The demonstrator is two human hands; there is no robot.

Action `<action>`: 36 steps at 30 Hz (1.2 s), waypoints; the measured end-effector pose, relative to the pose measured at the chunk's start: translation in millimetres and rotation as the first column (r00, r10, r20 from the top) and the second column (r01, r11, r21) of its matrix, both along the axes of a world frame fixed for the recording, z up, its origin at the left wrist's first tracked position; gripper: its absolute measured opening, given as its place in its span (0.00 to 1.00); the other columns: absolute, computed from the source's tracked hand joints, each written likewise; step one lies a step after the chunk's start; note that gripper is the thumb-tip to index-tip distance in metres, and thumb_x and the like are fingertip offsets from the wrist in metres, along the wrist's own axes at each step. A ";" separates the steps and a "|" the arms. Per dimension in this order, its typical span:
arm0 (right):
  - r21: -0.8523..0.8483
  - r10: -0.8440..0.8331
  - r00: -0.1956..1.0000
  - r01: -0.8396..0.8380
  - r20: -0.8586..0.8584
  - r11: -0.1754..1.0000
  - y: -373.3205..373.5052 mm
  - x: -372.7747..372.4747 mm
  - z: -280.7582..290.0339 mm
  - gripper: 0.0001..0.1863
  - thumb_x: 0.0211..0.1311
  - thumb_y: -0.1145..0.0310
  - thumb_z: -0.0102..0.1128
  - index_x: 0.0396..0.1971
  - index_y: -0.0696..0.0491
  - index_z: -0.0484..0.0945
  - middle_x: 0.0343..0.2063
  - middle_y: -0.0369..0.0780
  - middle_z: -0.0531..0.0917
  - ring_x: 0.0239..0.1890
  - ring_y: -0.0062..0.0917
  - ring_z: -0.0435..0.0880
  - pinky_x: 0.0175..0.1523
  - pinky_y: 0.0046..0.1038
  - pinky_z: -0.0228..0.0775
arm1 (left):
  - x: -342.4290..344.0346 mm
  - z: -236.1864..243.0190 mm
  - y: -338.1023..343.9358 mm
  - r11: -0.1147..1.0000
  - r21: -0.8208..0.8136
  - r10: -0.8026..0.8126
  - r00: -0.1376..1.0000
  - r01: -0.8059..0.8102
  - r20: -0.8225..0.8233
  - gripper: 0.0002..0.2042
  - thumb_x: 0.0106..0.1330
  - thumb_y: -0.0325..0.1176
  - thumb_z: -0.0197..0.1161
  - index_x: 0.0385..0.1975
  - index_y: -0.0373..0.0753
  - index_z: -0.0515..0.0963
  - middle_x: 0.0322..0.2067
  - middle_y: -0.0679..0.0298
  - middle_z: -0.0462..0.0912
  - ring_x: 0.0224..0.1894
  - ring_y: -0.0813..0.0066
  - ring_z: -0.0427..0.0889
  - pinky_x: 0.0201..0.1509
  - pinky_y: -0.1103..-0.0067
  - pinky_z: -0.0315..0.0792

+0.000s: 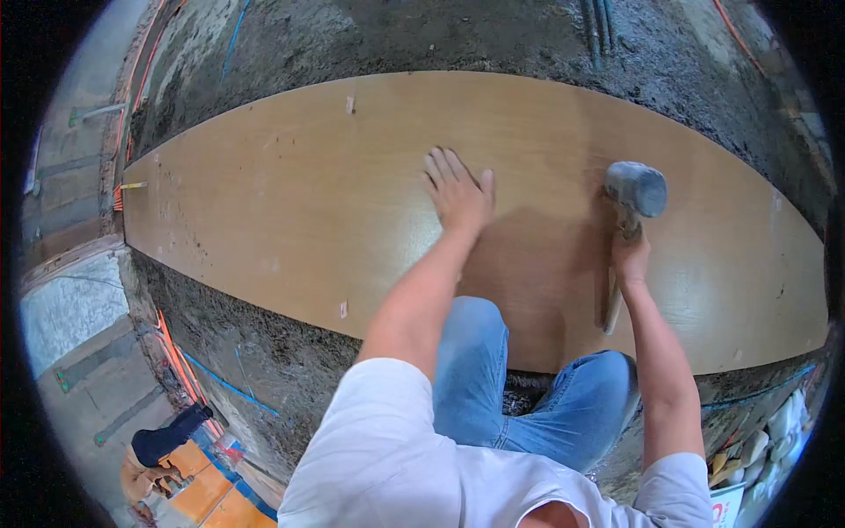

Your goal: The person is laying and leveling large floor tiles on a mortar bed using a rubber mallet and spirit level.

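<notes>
A large, glossy tan panel point(290, 202) with a wood-like surface lies flat in front of me. My left hand point(462, 195) rests on its middle, palm down, with the fingers stretched out. To the right, my right hand point(630, 258) is closed round the upper handle of a mallet point(637, 188). The mallet has a thick grey head and a light wooden handle that points back toward me. Its head appears held over the panel, casting a shadow; I cannot tell whether it touches. Small pale clips point(344, 309) or chips show on the panel.
Rough dark mortar point(378, 40) borders the panel, with grey pipes point(602, 31) at the far side. Orange and blue lines point(231, 389) run at left. Another person point(150, 471) works beside orange panels point(207, 488) at lower left. Pale bags or stones point(764, 449) lie at lower right.
</notes>
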State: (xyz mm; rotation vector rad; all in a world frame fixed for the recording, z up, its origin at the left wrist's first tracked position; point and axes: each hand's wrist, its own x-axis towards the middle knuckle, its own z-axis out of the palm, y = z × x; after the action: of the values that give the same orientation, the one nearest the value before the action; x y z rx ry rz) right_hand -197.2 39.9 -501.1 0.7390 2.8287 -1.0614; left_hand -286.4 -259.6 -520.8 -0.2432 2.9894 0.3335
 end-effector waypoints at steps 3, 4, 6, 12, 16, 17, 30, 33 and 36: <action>-0.043 -0.020 1.000 0.020 -0.005 0.999 -18.5 1.6 4.7 0.16 0.57 0.70 0.55 0.45 0.60 0.73 0.37 0.57 0.80 0.46 0.53 0.76 0.45 0.40 0.72 | -76.6 -10.1 -67.8 0.990 -0.128 0.034 0.974 -0.064 -0.226 0.41 0.65 0.57 0.45 0.65 0.23 0.50 0.68 0.40 0.47 0.71 0.44 0.43 0.72 0.56 0.37; -0.033 -0.023 1.000 0.023 -0.016 0.999 -20.2 1.3 5.8 0.15 0.57 0.71 0.55 0.45 0.60 0.73 0.36 0.58 0.80 0.45 0.54 0.76 0.44 0.40 0.72 | -102.8 -9.5 -84.8 0.990 -0.122 0.035 0.969 -0.066 -0.243 0.41 0.66 0.57 0.44 0.65 0.23 0.50 0.68 0.40 0.47 0.71 0.44 0.43 0.72 0.56 0.37; -0.064 -0.026 0.999 0.028 0.022 0.998 -19.2 6.0 9.1 0.15 0.57 0.71 0.55 0.44 0.60 0.73 0.35 0.58 0.80 0.44 0.54 0.76 0.43 0.40 0.72 | -145.6 -8.1 -111.4 0.992 -0.103 0.050 0.972 -0.076 -0.231 0.41 0.66 0.58 0.43 0.65 0.23 0.50 0.68 0.39 0.46 0.71 0.43 0.43 0.72 0.57 0.37; -0.053 -0.032 0.997 0.036 0.072 0.998 -6.8 7.9 5.4 0.13 0.58 0.72 0.54 0.43 0.59 0.73 0.32 0.58 0.80 0.40 0.55 0.77 0.40 0.41 0.72 | -168.4 -19.4 -94.6 0.981 -0.189 -0.090 0.969 0.047 -0.229 0.41 0.65 0.58 0.46 0.65 0.24 0.52 0.67 0.41 0.50 0.71 0.44 0.44 0.72 0.57 0.39; -0.010 -0.047 0.994 0.048 0.097 0.999 1.6 14.6 -0.3 0.15 0.57 0.72 0.54 0.45 0.57 0.72 0.32 0.57 0.80 0.39 0.56 0.76 0.39 0.42 0.71 | -180.0 39.6 57.7 0.789 0.478 -0.527 0.824 0.385 0.207 0.41 0.62 0.57 0.54 0.65 0.29 0.54 0.68 0.44 0.50 0.71 0.51 0.47 0.73 0.65 0.42; -0.027 -0.033 0.996 0.036 0.077 0.999 -9.3 8.4 3.8 0.15 0.57 0.72 0.54 0.45 0.57 0.72 0.32 0.57 0.80 0.39 0.56 0.76 0.39 0.42 0.71 | -161.6 31.1 87.8 0.693 0.399 -0.617 0.780 0.601 -0.104 0.38 0.62 0.54 0.56 0.64 0.31 0.58 0.67 0.44 0.53 0.70 0.50 0.51 0.72 0.66 0.48; -0.015 -0.017 1.000 0.017 -0.024 1.000 -14.6 1.4 4.0 0.18 0.59 0.72 0.52 0.50 0.56 0.71 0.36 0.56 0.80 0.45 0.55 0.75 0.43 0.42 0.71 | -237.5 49.0 -174.1 0.974 -0.151 -0.183 0.978 0.168 -0.095 0.14 0.59 0.32 0.55 0.44 0.49 0.81 0.42 0.57 0.82 0.45 0.58 0.81 0.48 0.66 0.75; -0.005 -0.051 0.998 0.052 0.045 0.999 -12.5 2.8 2.0 0.17 0.58 0.72 0.52 0.48 0.57 0.72 0.35 0.56 0.81 0.44 0.54 0.76 0.43 0.42 0.71 | -248.6 53.3 -205.1 0.937 -0.304 -0.127 0.979 0.171 0.158 0.15 0.59 0.32 0.56 0.45 0.53 0.80 0.46 0.60 0.80 0.50 0.61 0.79 0.50 0.68 0.75; -0.003 -0.080 0.995 0.081 0.051 0.997 -6.3 7.5 -0.4 0.14 0.58 0.72 0.53 0.44 0.58 0.74 0.34 0.56 0.81 0.43 0.54 0.77 0.42 0.42 0.71 | -255.9 48.4 -203.0 0.826 -0.445 -0.167 0.904 0.346 0.394 0.17 0.59 0.32 0.55 0.47 0.57 0.79 0.49 0.64 0.77 0.55 0.62 0.74 0.50 0.64 0.76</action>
State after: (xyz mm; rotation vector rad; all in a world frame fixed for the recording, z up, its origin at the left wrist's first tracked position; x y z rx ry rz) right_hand -189.7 33.6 -501.5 0.8736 2.7745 -1.0437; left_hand -542.3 -462.5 -472.4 0.0664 2.6486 -0.4888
